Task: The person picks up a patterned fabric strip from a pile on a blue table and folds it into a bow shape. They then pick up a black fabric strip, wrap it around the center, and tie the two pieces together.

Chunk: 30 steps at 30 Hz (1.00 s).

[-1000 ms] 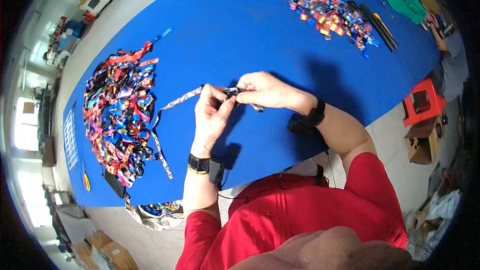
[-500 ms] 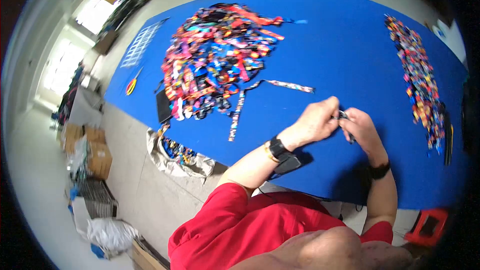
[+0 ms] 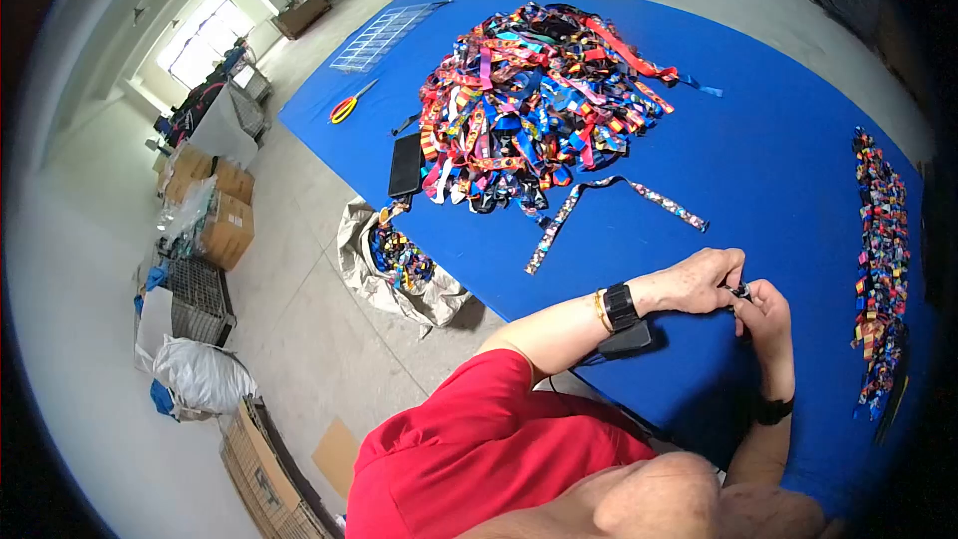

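Observation:
Over the blue table (image 3: 758, 150), my left hand (image 3: 699, 280) and my right hand (image 3: 767, 313) meet with fingers pinched on a small dark patterned strap (image 3: 739, 292). Most of the strap is hidden by the fingers. Beyond my left hand, a patterned lanyard (image 3: 559, 227) lies bent on the cloth. Farther off is a big heap of colourful lanyards (image 3: 539, 105). A long pile of bundled lanyards (image 3: 882, 269) lies at the right side of the table. A dark flat device (image 3: 627, 338) rests beneath my left wrist.
Yellow-red scissors (image 3: 345, 109), a wire rack (image 3: 384, 37) and a black phone (image 3: 405, 166) are on the table's left part. An open sack (image 3: 357, 269) of lanyards stands beside the table edge. Cardboard boxes (image 3: 228, 230) and a white bag (image 3: 200, 375) sit on the floor.
The camera view has shifted, so the table contents appear farther right or lower. Both hands remain together at the small strap, still pinching it.

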Available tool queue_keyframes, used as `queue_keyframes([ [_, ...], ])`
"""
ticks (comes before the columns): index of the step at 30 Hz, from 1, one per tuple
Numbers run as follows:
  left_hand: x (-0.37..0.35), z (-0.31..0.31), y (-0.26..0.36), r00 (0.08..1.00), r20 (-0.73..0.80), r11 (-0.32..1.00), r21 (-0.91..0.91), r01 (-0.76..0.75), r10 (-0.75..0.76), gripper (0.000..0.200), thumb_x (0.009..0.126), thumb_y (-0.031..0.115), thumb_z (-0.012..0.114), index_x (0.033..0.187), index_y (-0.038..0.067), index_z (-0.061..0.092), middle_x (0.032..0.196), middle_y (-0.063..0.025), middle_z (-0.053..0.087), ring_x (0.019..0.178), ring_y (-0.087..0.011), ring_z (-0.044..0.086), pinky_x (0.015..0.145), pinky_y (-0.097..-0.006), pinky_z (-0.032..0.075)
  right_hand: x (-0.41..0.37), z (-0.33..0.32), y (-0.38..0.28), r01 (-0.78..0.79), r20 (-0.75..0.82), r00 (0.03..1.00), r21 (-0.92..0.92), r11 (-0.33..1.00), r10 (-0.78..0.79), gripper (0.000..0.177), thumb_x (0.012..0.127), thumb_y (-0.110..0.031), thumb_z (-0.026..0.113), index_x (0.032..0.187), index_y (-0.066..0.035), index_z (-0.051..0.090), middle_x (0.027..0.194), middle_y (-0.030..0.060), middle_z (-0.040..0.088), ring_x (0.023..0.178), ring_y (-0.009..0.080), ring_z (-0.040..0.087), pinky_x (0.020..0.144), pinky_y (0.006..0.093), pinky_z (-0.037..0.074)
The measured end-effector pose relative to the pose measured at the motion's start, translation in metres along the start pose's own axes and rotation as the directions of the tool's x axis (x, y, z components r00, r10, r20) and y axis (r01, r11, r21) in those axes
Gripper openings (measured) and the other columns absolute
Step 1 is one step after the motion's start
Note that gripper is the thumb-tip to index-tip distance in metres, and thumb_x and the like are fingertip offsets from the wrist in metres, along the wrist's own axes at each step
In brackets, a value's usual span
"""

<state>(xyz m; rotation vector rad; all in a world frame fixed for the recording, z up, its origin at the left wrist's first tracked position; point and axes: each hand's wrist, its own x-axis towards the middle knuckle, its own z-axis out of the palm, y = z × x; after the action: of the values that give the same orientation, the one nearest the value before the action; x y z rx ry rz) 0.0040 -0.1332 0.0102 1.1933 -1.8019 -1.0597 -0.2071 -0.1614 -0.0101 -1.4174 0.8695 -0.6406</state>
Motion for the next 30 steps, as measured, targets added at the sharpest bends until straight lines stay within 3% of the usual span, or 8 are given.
queue_keyframes([
  [5,0.0,0.004,-0.005,0.998,-0.038,0.999,0.018,-0.049,0.05,0.02,0.079,0.009,0.073,0.084,0.003,0.055,0.071,-0.0139,0.059,0.067,-0.0305,0.061,0.059,-0.0416,0.045,-0.001,-0.001,-0.004,-0.036,0.022,0.999,-0.024,0.999,0.037,0.007,0.092,-0.008,0.06,0.088,-0.005,0.055,0.07,0.0,0.057,0.055,0.0066,0.051,0.051,0.0213,0.039],
  [6,-0.002,0.001,0.006,1.0,-0.028,0.999,0.048,-0.001,0.002,0.017,0.079,0.008,0.07,0.082,0.003,0.054,0.072,-0.0166,0.061,0.07,-0.0358,0.063,0.061,-0.0445,0.046,0.0,-0.002,-0.003,-0.054,0.02,0.998,-0.033,0.998,0.055,0.006,0.092,-0.008,0.06,0.089,-0.004,0.056,0.071,0.0,0.057,0.056,0.0067,0.051,0.051,0.0216,0.039],
  [9,0.0,0.011,-0.006,0.986,-0.109,0.969,0.222,-0.103,0.13,0.013,0.08,0.008,0.065,0.084,0.004,0.053,0.073,-0.0191,0.063,0.075,-0.0428,0.064,0.062,-0.0492,0.047,0.002,-0.005,0.003,-0.079,0.023,0.997,-0.021,0.997,0.079,0.006,0.092,-0.009,0.06,0.091,-0.003,0.058,0.071,-0.0004,0.057,0.056,0.0068,0.05,0.05,0.0221,0.039],
  [17,0.0,0.013,-0.003,0.972,-0.165,0.98,0.133,-0.149,0.17,0.013,0.08,0.004,0.062,0.086,0.003,0.05,0.072,-0.0172,0.059,0.074,-0.0431,0.062,0.063,-0.0484,0.046,-0.003,-0.002,-0.009,-0.01,0.019,1.0,0.125,0.992,0.008,0.015,0.096,-0.02,0.06,0.093,-0.005,0.059,0.072,-0.0012,0.057,0.057,0.0066,0.05,0.05,0.0213,0.039],
  [18,0.001,0.013,-0.005,0.967,-0.165,0.977,0.125,-0.174,0.193,0.014,0.08,0.004,0.062,0.085,0.003,0.049,0.073,-0.0171,0.058,0.074,-0.0427,0.061,0.063,-0.0483,0.045,-0.003,0.002,-0.008,0.022,-0.007,1.0,0.163,0.986,-0.021,0.021,0.101,-0.026,0.057,0.09,-0.008,0.059,0.069,-0.0026,0.056,0.053,0.005,0.048,0.048,0.0192,0.036],
  [22,0.003,0.019,-0.009,0.931,-0.2,0.95,0.137,-0.281,0.305,0.015,0.078,0.001,0.061,0.084,0.002,0.047,0.075,-0.0172,0.057,0.074,-0.0419,0.058,0.063,-0.0476,0.044,-0.004,-0.001,-0.017,-0.146,-0.075,0.982,0.303,0.942,0.176,0.03,0.106,-0.035,0.053,0.097,-0.01,0.065,0.072,-0.0034,0.061,0.055,0.0018,0.054,0.044,0.0157,0.039],
  [28,0.0,0.022,-0.006,0.913,-0.213,0.936,0.116,-0.331,0.349,0.015,0.082,0.002,0.062,0.087,0.002,0.047,0.08,-0.0179,0.055,0.077,-0.0428,0.058,0.066,-0.049,0.045,-0.005,0.001,-0.012,-0.136,-0.101,0.98,0.293,0.946,0.172,0.029,0.105,-0.031,0.052,0.1,-0.005,0.064,0.068,-0.002,0.058,0.049,0.0054,0.047,0.045,0.0212,0.036],
  [30,0.0,0.02,-0.005,0.902,-0.202,0.923,0.124,-0.363,0.382,0.016,0.085,0.004,0.063,0.09,0.002,0.047,0.082,-0.0182,0.054,0.08,-0.0436,0.058,0.067,-0.0497,0.046,-0.007,0.002,-0.015,-0.112,-0.044,0.991,0.278,0.954,0.129,0.028,0.104,-0.031,0.054,0.101,-0.005,0.063,0.068,-0.0021,0.057,0.05,0.0056,0.047,0.045,0.0215,0.036],
])
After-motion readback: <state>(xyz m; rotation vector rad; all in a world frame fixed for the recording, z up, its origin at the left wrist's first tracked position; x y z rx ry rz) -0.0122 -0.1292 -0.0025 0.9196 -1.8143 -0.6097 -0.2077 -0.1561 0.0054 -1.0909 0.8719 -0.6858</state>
